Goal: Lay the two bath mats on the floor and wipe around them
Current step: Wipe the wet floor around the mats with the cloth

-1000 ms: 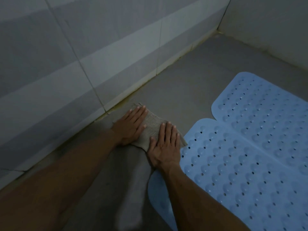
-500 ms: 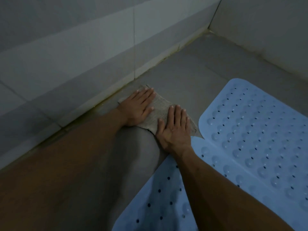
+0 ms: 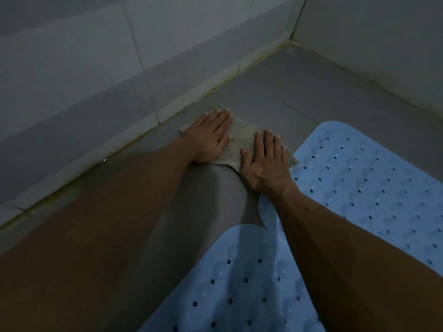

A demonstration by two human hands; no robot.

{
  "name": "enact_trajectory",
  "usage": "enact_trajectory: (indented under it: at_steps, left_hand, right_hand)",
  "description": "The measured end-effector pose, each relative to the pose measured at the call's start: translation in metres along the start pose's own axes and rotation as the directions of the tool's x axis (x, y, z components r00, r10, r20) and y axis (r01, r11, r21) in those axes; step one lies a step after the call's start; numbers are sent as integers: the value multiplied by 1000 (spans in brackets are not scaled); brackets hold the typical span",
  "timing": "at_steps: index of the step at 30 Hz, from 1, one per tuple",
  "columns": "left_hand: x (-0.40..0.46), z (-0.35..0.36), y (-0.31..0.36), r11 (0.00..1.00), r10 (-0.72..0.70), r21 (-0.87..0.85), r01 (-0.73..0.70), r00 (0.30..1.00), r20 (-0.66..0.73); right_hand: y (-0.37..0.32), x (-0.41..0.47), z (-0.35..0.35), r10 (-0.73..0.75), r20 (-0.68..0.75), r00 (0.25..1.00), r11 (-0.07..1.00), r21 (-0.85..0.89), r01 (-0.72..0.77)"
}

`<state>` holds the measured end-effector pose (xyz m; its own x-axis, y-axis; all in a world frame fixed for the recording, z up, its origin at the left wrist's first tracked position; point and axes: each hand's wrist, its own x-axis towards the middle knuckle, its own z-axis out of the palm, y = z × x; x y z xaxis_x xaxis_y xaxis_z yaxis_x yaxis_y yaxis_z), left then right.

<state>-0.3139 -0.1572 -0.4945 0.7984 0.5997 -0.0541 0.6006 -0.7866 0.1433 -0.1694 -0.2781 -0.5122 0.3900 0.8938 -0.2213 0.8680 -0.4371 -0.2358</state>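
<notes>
While I watch from the head camera, both palms press flat on a grey-brown cloth (image 3: 242,142) spread on the grey floor (image 3: 299,92), close to the floor's edge along the tiled wall (image 3: 96,80). My left hand (image 3: 208,137) lies open, fingers spread, on the cloth's wall-side end; my right hand (image 3: 266,161) lies open on the other end, gripping nothing. Just beside it, touching the cloth's corner, sits the far blue bath mat (image 3: 371,183); the near blue bath mat (image 3: 239,283) lies under my right forearm.
</notes>
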Motion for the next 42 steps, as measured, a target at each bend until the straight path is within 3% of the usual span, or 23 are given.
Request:
enact_trajectory:
  at_steps: [16,25,34,42]
  left_hand:
    - [25,-15,4,1000,-4,8,4,999,-35]
    - [89,-13,-23,997,65,31,-65,998,2]
    - [94,-4,-30,1000,14,9,-14,999,39]
    - [111,-11,-15,996,-14,89,11,999,30]
  right_hand:
    - [4,38,-19,30,146,989,999,29,-34]
    - [6,69,-21,61,53,997,995,75,-65]
    - [1,62,-17,84,-85,993,996,47,-80]
    - [23,85,-25,23,-63,998,995,96,-16]
